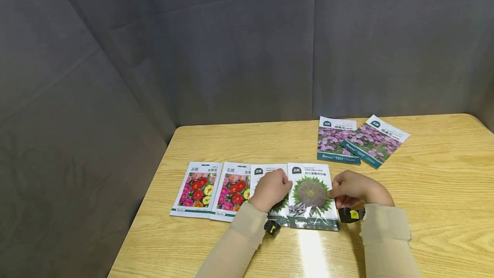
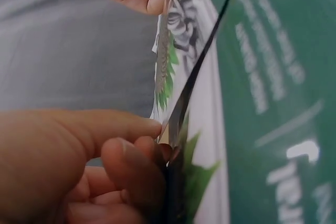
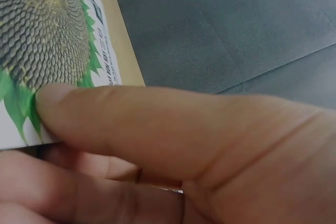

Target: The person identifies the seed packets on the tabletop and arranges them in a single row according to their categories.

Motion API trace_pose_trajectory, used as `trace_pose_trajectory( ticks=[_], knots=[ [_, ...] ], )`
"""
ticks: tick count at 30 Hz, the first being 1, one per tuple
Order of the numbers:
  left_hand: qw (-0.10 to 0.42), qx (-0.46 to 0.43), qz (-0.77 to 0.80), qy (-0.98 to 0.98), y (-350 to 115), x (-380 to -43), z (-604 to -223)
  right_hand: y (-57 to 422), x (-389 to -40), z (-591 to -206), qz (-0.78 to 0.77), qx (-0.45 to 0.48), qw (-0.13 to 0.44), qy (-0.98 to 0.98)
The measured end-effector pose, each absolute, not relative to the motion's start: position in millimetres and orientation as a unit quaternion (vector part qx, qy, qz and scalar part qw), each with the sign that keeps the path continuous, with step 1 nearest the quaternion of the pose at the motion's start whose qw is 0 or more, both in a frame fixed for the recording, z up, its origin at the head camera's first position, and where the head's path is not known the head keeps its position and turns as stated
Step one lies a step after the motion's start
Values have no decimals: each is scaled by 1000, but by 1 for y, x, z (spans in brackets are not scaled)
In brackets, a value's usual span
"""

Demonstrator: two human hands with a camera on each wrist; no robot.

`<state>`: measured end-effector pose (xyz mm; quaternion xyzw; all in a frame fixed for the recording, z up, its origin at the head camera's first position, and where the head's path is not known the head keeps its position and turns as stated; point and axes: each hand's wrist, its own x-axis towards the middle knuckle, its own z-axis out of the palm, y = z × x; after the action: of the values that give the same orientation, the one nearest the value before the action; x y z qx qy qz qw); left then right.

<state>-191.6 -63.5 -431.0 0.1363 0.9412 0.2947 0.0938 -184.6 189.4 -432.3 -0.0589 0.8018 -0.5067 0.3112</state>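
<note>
A white sunflower seed packet (image 1: 311, 194) with a large seed head on its front lies between both hands. My right hand (image 1: 353, 188) pinches its right edge, thumb (image 3: 79, 108) over the printed seed head and the other fingers curled beneath. At its left edge, my left hand (image 1: 272, 190) pinches with thumb and curled fingers, as the left wrist view shows. Under the left hand lies a matching sunflower packet (image 1: 279, 218), partly covered by that hand and wrist. To the left, two packets with red, pink and yellow flowers, the near one (image 1: 233, 192) and the outer one (image 1: 197, 190), continue the row.
Toward the back right of the wooden table (image 1: 444, 175) lie two purple-flower packets, a straight one (image 1: 333, 140) and a tilted one (image 1: 376, 140) overlapping it. Grey cloth (image 1: 239, 55) hangs behind the table and along its left side.
</note>
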Motion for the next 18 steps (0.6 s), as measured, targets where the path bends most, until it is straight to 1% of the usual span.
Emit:
trace_pose_trajectory(
  ticks=[6,12,18],
  knots=[
    [79,147,275,947,-61,-190,-432,191,-184,-433,-514,-59,311,798],
    [74,151,271,948,-61,-189,-435,189,-183,-434,-524,-31,311,792],
    [69,154,257,952,-61,-189,-435,191,-183,-433,-527,-33,315,789]
  ],
)
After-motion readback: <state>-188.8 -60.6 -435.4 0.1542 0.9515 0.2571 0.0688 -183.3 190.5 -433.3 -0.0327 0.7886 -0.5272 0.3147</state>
